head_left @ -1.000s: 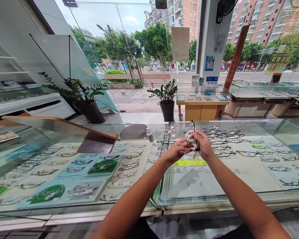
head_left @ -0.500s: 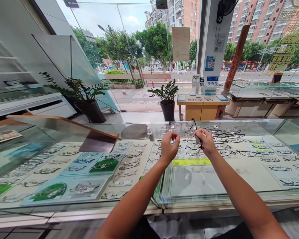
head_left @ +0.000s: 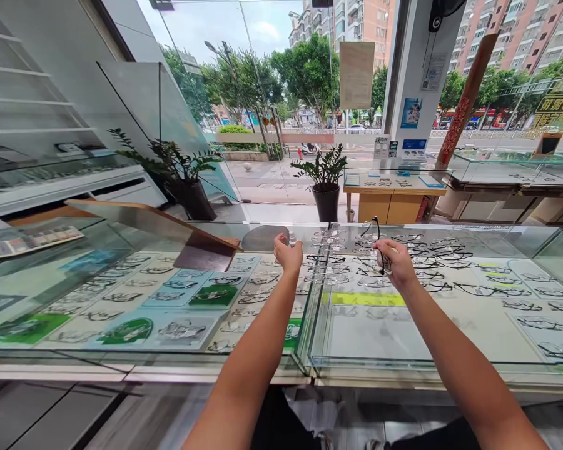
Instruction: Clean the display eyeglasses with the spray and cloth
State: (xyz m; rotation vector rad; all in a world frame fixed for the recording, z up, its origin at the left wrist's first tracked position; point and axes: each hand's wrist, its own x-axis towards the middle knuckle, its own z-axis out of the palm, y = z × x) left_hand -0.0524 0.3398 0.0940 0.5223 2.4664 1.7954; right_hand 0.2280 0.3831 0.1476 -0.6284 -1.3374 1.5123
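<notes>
My left hand (head_left: 288, 254) is at a small white bottle (head_left: 292, 238), its fingers and thumb curled round the sides. The bottle stands upright on the glass counter, its lower part hidden by the hand. In my right hand (head_left: 398, 261) a pair of dark-framed eyeglasses (head_left: 376, 232) is pinched, one temple pointing up and the lenses partly behind the fingers. Rows of eyeglasses (head_left: 328, 259) lie beneath and around both hands.
A glass display counter (head_left: 380, 361) spans the front, with more frames on the right. A wood-edged mirror or panel (head_left: 201, 253) leans over its left side. Behind stand a potted plant (head_left: 326, 200) and a wooden display table (head_left: 391, 203).
My left hand has moved left, from beside the right hand to the white bottle. My right hand keeps hold of the eyeglasses. The view has shifted slightly left.
</notes>
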